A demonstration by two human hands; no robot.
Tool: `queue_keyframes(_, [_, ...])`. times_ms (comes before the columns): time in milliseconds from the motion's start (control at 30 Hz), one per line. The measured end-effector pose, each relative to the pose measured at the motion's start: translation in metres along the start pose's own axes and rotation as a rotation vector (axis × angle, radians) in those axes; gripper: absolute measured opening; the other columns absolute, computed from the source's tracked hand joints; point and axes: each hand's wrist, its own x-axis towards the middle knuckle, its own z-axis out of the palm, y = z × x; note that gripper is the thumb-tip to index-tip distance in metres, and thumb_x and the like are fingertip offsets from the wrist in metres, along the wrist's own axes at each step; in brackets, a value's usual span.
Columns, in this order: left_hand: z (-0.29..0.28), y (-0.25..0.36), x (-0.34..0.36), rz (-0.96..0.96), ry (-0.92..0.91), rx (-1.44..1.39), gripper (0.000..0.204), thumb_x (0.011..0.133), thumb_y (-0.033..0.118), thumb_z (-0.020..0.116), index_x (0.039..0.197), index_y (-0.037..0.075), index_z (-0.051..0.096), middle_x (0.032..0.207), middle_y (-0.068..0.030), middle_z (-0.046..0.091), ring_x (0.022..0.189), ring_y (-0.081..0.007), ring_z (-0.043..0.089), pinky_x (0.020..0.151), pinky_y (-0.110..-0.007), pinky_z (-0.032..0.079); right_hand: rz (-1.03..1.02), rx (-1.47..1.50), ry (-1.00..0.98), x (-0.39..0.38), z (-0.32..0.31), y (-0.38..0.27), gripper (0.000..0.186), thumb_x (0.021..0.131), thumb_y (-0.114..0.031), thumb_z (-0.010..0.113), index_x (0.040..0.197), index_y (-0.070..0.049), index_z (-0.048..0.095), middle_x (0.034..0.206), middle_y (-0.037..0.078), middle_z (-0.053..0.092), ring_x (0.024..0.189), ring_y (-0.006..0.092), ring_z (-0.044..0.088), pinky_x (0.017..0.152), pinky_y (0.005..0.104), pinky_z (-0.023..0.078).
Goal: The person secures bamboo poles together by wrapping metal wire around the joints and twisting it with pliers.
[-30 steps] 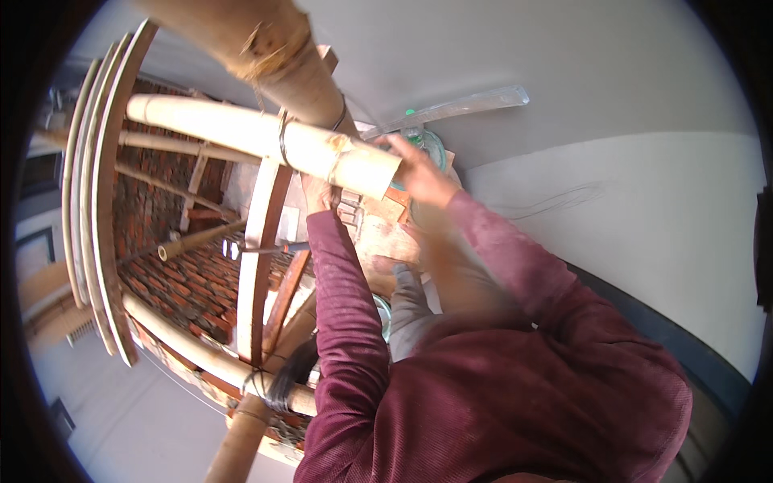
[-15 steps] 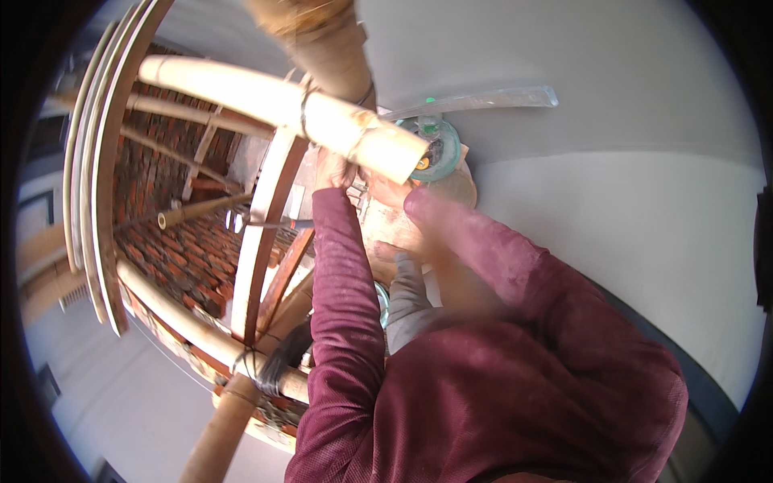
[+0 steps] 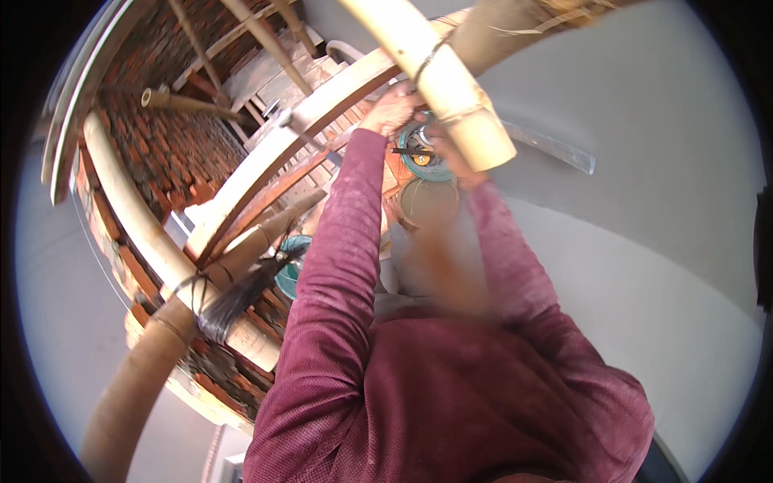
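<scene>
My left hand is beside the bamboo pole with curled fingers; its fingertips go out of sight near the pole, so what they hold cannot be made out. On the other side of the pole is my right hand, its fingers mostly hidden behind the cut bamboo end. Below and between both hands stands a teal bucket with a round yellow-and-black object in it. A thin dark strip crosses over the bucket. A hammer shows beyond my left forearm, its handle running toward my sleeve.
A timber beam and bamboo poles form a frame at the left, bound with dark ties. Behind it rises a brick wall. A second teal bucket is lower down. A pale wall fills the right, with a long translucent strip.
My view has turned, so the frame and pole look swung round. Both hands have shifted up and right in the picture, staying close to the bamboo pole. More of the bucket's inside shows.
</scene>
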Motion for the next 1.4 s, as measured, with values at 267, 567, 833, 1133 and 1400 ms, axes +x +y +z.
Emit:
queue_keyframes(267, [0.002,0.011,-0.008,0.102,0.061,0.273,0.039,0.086,0.033,0.061,0.105,-0.001,0.066,0.088,-0.0083,0.066,0.074,-0.0121,0.058,0.066,-0.029,0.047,0.457,0.546,-0.266,0.046,-0.059,-0.119,0.036,0.095,-0.026,0.052,0.113,0.005,0.059,0.092,0.019,0.069,0.071,0.0204,0.067,0.061,0.0297,0.056])
queue_keyframes(567, [0.000,-0.013,0.006,0.492,0.182,0.782,0.041,0.080,0.028,0.055,0.097,-0.008,0.064,0.097,-0.0280,0.064,0.093,-0.0367,0.062,0.085,-0.040,0.047,-0.390,-0.599,-0.166,0.057,-0.045,-0.145,0.051,0.085,-0.006,0.048,0.136,-0.010,0.044,0.137,0.011,0.050,0.127,0.0218,0.047,0.107,0.0378,0.039])
queue_keyframes(833, [-0.011,-0.006,-0.035,0.168,0.083,0.815,0.027,0.083,0.021,0.056,0.092,-0.004,0.064,0.081,-0.0200,0.065,0.080,-0.0272,0.064,0.072,-0.037,0.048,0.267,0.899,-0.175,0.057,-0.029,-0.078,0.026,0.087,-0.026,0.063,0.096,-0.001,0.064,0.077,0.006,0.067,0.066,0.0123,0.065,0.057,0.0297,0.054])
queue_keyframes(1133, [-0.048,-0.075,-0.005,0.194,0.143,0.229,0.036,0.087,0.029,0.061,0.110,0.001,0.058,0.107,-0.0127,0.063,0.100,-0.0275,0.059,0.094,-0.039,0.042,0.518,1.199,-0.284,0.065,0.006,-0.043,0.032,0.094,-0.029,0.051,0.112,-0.004,0.062,0.122,0.005,0.056,0.105,0.0129,0.058,0.084,0.0262,0.051])
queue_keyframes(1400, [-0.075,-0.076,-0.013,0.420,0.297,1.309,0.062,0.079,0.031,0.070,0.126,-0.003,0.047,0.127,-0.0245,0.049,0.117,-0.0367,0.047,0.101,-0.044,0.036,0.106,0.714,-0.349,0.062,-0.058,-0.080,0.034,0.096,-0.031,0.050,0.097,-0.001,0.066,0.082,0.001,0.064,0.079,0.0100,0.057,0.074,0.0277,0.048])
